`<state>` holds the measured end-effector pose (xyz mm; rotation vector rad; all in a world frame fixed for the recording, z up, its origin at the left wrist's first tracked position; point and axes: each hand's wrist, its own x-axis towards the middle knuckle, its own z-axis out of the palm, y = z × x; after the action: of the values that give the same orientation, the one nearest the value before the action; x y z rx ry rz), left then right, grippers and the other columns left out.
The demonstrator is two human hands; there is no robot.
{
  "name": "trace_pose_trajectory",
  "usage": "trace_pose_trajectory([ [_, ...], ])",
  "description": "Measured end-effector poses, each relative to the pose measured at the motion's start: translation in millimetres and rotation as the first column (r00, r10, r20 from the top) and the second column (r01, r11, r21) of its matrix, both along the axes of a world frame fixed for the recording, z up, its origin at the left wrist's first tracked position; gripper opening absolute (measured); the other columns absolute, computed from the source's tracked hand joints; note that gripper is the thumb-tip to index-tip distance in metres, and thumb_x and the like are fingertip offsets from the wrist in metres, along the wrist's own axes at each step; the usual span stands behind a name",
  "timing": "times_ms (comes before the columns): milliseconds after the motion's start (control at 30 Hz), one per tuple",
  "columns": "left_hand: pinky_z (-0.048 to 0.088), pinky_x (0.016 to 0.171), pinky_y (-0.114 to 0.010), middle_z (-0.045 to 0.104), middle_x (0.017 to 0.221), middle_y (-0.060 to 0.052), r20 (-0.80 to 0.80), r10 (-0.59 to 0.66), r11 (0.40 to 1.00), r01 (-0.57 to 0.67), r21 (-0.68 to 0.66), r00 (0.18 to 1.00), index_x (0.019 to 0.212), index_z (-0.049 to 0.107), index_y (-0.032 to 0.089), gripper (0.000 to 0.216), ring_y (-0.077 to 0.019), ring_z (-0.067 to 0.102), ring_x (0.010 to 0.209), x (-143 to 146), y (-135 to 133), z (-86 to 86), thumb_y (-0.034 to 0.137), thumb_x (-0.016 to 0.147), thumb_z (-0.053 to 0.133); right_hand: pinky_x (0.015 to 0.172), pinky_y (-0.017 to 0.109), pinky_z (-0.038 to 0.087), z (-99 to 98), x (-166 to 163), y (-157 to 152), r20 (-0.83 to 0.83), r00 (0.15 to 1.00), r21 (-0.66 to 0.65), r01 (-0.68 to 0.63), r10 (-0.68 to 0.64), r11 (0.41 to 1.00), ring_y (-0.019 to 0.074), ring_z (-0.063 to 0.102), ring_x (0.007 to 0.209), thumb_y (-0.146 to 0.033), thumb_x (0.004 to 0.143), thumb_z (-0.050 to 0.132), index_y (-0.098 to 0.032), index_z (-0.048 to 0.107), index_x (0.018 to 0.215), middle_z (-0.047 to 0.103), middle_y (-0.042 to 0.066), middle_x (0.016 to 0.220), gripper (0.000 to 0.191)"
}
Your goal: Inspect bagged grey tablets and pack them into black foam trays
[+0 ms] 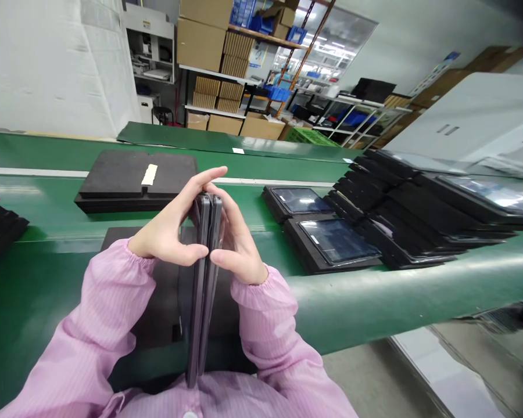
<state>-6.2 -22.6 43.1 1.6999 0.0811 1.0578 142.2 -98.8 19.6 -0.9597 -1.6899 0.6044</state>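
Two thin dark tablets point(204, 278) stand on edge, face to face, close in front of my chest. My left hand point(174, 226) grips them from the left side, with its thumb on the near edge and its fingers over the top. On the other side my right hand point(237, 241) holds them the same way, thumb almost meeting the left one. Which hand bears which tablet I cannot tell. Beneath them a black foam tray point(152, 313) lies on the green bench, partly hidden by my arms and the tablets.
Beyond my left hand sit stacked black foam pads point(113, 177) with a cream label point(149, 174). To the right, foam trays hold tablets point(337, 239), beside tall stacks of more trays point(387, 191). More black foam point(0, 223) is at the far left. The green bench point(366, 307) ends at a rounded front edge.
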Motion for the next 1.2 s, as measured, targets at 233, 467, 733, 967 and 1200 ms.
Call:
trace_pose_trajectory([
  [233, 0.054, 0.079, -0.037, 0.062, 0.098, -0.009, -0.129, -0.143, 0.985, 0.154, 0.079, 0.981, 0.144, 0.043, 0.023, 0.084, -0.0245, 0.064, 0.083, -6.4, 5.5, -2.2, 0.039, 0.07, 0.078, 0.07, 0.036, 0.059, 3.5, -6.9, -1.7, -0.035, 0.998, -0.045, 0.056, -0.058, 0.997, 0.0204, 0.062, 0.084, -0.082, 0.076, 0.052, -0.03, 0.042, 0.143, 0.059, 0.006, 0.119, 0.086],
  [467, 0.052, 0.082, -0.036, 0.057, 0.113, -0.01, -0.091, -0.094, 0.982, 0.108, 0.156, 0.991, 0.132, 0.053, 0.023, 0.07, -0.0203, 0.06, 0.081, -1.8, 4.9, -0.1, 0.051, 0.072, 0.075, 0.077, 0.037, 0.057, 6.9, -16.7, -0.5, -0.203, 0.978, 0.046, 0.06, -0.049, 0.997, 0.0214, 0.06, 0.09, -0.067, 0.082, 0.057, -0.028, 0.051, 0.125, 0.057, 0.004, 0.11, 0.059],
  [733, 0.048, 0.091, -0.034, 0.058, 0.109, -0.006, -0.02, -0.103, 0.992, 0.104, 0.076, 0.995, 0.125, 0.056, 0.019, 0.067, -0.023, 0.057, 0.099, 4.6, 2.8, 0.7, 0.051, 0.069, 0.075, 0.075, 0.03, 0.048, 11.8, -26.3, -0.3, -0.397, 0.917, 0.082, 0.009, 0.024, 0.997, 0.0174, 0.052, 0.084, -0.041, 0.083, 0.065, -0.027, 0.056, 0.112, 0.055, 0.001, 0.099, 0.034],
  [967, 0.047, 0.071, -0.025, 0.059, 0.095, -0.003, 0.074, -0.136, 0.986, 0.142, -0.086, 0.988, 0.117, 0.06, 0.018, 0.052, -0.0151, 0.055, 0.079, 6.9, -0.1, -1.6, 0.04, 0.072, 0.072, 0.081, 0.034, 0.051, 6.5, -30.5, -2.1, -0.409, 0.912, 0.079, 0.016, 0.018, 0.997, 0.0198, 0.058, 0.092, -0.049, 0.086, 0.064, -0.029, 0.055, 0.123, 0.059, 0.004, 0.109, 0.043],
  [1200, 0.048, 0.067, -0.025, 0.052, 0.089, -0.002, 0.188, -0.171, 0.952, 0.212, -0.222, 0.967, 0.113, 0.066, 0.017, 0.052, -0.0131, 0.049, 0.072, 8.0, -6.7, -2.2, 0.039, 0.065, 0.068, 0.082, 0.035, 0.056, -79.9, -37.6, 9.4, -0.371, 0.867, -0.271, 0.243, -0.334, 0.931, 0.0195, 0.067, 0.09, -0.067, 0.083, 0.056, -0.022, 0.056, 0.126, 0.068, 0.007, 0.103, 0.063],
])
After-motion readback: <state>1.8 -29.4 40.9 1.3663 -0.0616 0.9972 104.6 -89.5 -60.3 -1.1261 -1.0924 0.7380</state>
